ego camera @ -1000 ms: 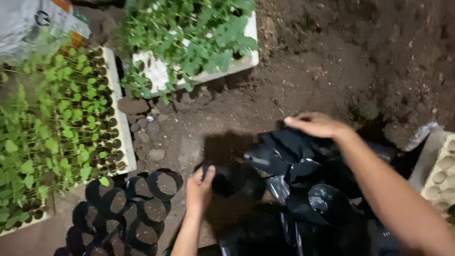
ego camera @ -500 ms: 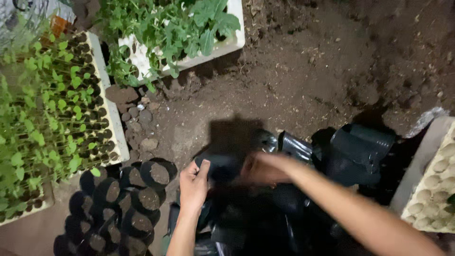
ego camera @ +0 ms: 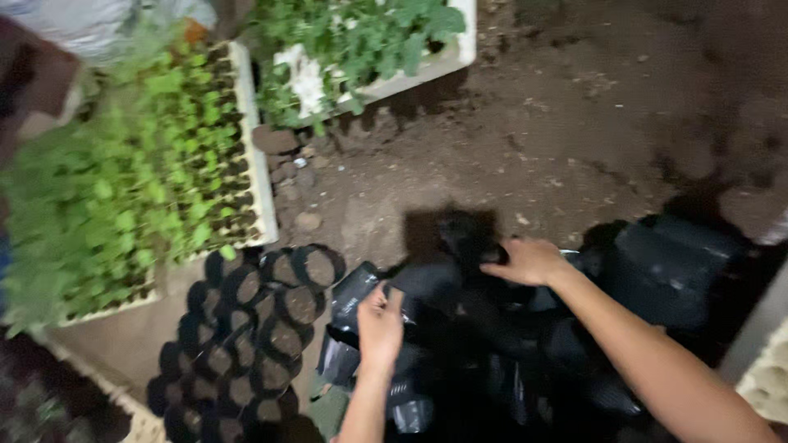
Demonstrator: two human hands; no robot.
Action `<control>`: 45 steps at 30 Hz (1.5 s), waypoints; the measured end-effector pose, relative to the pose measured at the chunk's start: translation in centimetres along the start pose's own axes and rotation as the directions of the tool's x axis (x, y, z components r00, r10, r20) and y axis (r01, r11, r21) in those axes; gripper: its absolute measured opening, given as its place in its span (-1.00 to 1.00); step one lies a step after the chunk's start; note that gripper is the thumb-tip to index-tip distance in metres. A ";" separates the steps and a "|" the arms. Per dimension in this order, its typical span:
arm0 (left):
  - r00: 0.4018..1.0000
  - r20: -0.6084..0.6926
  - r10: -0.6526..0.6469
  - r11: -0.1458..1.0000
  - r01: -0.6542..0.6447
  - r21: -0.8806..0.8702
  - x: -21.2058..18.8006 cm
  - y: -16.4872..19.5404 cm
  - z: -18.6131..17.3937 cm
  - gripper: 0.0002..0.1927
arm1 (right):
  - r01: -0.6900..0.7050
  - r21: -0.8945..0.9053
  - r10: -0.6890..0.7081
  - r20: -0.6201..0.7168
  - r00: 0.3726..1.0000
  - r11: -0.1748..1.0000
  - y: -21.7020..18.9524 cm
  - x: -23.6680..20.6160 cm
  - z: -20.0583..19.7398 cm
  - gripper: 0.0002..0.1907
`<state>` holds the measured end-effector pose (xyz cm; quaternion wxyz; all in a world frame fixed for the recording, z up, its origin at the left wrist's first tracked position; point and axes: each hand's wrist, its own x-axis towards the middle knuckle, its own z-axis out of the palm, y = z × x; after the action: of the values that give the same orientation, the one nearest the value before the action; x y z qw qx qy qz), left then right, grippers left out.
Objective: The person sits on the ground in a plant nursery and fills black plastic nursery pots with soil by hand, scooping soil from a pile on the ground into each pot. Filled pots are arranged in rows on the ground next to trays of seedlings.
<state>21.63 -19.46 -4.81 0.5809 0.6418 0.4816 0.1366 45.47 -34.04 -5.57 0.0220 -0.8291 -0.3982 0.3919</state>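
**Both hands at a heap of black planting bags on the soil**

A heap of black plastic bags (ego camera: pixel 509 361) is seen lying on the bare soil (ego camera: pixel 574 139), low and right of centre in the head view. The left hand (ego camera: pixel 380 326) is laid on the near left edge of the heap, its fingers curled and pressed together on a fold of one black bag (ego camera: pixel 361 287); the thumb is hidden, so a true pinch cannot be told. The right hand (ego camera: pixel 529 261) is placed farther up, at the top of the heap, its fingers closed over a dark bunched piece of plastic (ego camera: pixel 468 238). The view is blurred and dim, and how much is gripped cannot be made out.

Just left of the heap, a cluster of filled black pots (ego camera: pixel 246 328) is stood upright on the ground, packed rim to rim and touching. Beyond them, a white seedling tray (ego camera: pixel 261 176) crowded with green seedlings (ego camera: pixel 123 205) is set at the left. A second white tray (ego camera: pixel 427 66) of leafier plants is lain at the top, well apart from both hands.
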 end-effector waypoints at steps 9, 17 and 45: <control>0.996 -0.077 0.049 0.993 -0.057 -0.102 -5.3 -4.9 -0.6 -0.69 | 0.338 0.179 -0.367 0.169 0.915 0.924 0.3 -6.2 5.4 -0.06; 1.000 0.022 -0.003 0.936 0.011 -0.351 -5.1 -2.3 -0.2 -0.78 | 0.010 -0.229 0.060 0.297 0.953 0.973 3.4 -11.7 5.1 -0.57; 0.767 0.519 -0.376 0.885 0.464 -0.044 -0.5 -5.7 6.1 -0.65 | -0.169 0.720 0.208 0.036 0.978 0.673 -1.2 -5.0 6.1 -0.66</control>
<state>23.24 -24.45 -11.41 0.7529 0.4784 0.4340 -0.1265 38.71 -38.27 -6.20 0.3137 -0.8001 -0.1247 0.4958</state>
